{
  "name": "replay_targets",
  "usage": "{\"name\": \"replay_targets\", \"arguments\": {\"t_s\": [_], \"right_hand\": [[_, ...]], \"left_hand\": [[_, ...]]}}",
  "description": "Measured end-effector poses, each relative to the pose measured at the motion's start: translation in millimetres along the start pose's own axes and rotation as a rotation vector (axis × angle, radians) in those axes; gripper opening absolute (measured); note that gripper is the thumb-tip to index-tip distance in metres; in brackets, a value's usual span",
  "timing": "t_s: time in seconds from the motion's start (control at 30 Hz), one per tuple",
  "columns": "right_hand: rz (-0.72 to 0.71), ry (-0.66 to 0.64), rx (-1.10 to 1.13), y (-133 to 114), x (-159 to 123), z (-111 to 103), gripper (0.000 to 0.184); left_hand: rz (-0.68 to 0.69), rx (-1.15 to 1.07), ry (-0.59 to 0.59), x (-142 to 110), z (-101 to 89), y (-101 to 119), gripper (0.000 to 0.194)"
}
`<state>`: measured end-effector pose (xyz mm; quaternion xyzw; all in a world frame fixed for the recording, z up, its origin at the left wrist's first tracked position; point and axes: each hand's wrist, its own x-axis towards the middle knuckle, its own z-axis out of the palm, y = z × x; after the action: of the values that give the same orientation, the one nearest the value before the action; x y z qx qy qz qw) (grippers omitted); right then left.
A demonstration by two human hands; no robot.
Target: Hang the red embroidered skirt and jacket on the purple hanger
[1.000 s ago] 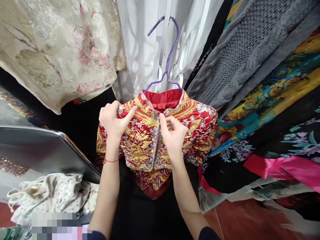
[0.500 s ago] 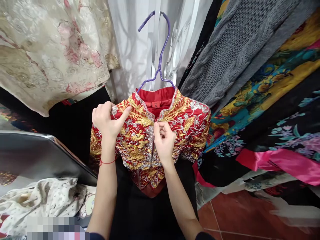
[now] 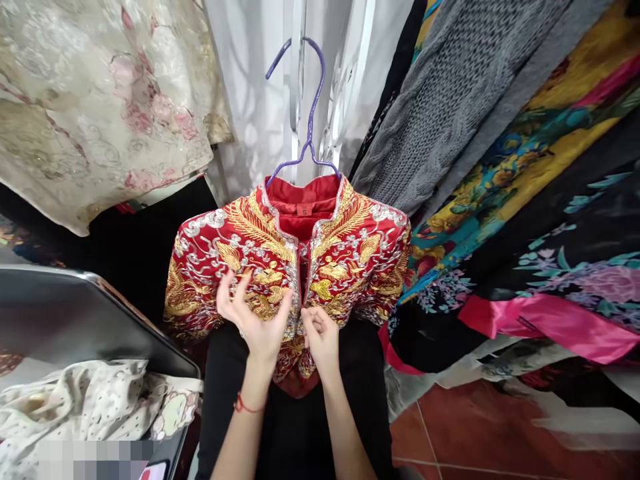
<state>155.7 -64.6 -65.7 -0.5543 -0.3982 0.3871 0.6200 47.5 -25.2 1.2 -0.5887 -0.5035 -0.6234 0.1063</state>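
A red jacket (image 3: 385, 233) with gold and silver embroidery and a stand-up collar hangs on a purple wire hanger (image 3: 311, 120). Its front is parted from the collar down to near the hem. At the bottom of that gap, my right hand (image 3: 323, 337) is closed in a pinch on the zipper pull, which the fingers mostly hide. My left hand (image 3: 257, 327) is open, thumb and fingers spread, over the lower front on the left side. A small red size label (image 3: 305, 209) shows inside the collar.
Cream floral fabric (image 3: 110, 100) hangs at upper left. A grey knit (image 3: 450, 100) and patterned garments (image 3: 515, 173) hang on the right. At lower left are a dark, metal-edged chair back (image 3: 90, 313) and dotted white cloth (image 3: 85, 400). Red floor tiles (image 3: 465, 427) show at lower right.
My right hand has moved from the collar down to near the hem, and the jacket front has come open above it. My left hand has left the shoulder and moved down and right.
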Motion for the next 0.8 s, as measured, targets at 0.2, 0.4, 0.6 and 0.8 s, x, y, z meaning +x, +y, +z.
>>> {"name": "replay_targets", "arguments": {"t_s": [0.2, 0.4, 0.6, 0.8], "right_hand": [[0.174, -0.162, 0.046, 21, 6, -19, 0.047], [0.273, -0.208, 0.005, 45, 11, -23, 0.043], [0.313, -0.225, -0.011, 60, 11, -22, 0.043], [0.329, -0.239, -0.012, 66, 12, -23, 0.039]], "left_hand": [[-0.27, -0.135, -0.589, -79, 5.1, -16, 0.029], [-0.46, -0.058, -0.746, -88, 3.5, -26, 0.045], [-0.549, -0.008, -0.742, -103, 10.4, -29, 0.043], [-0.505, -0.064, -0.8, -116, 13.1, -39, 0.041]]}}
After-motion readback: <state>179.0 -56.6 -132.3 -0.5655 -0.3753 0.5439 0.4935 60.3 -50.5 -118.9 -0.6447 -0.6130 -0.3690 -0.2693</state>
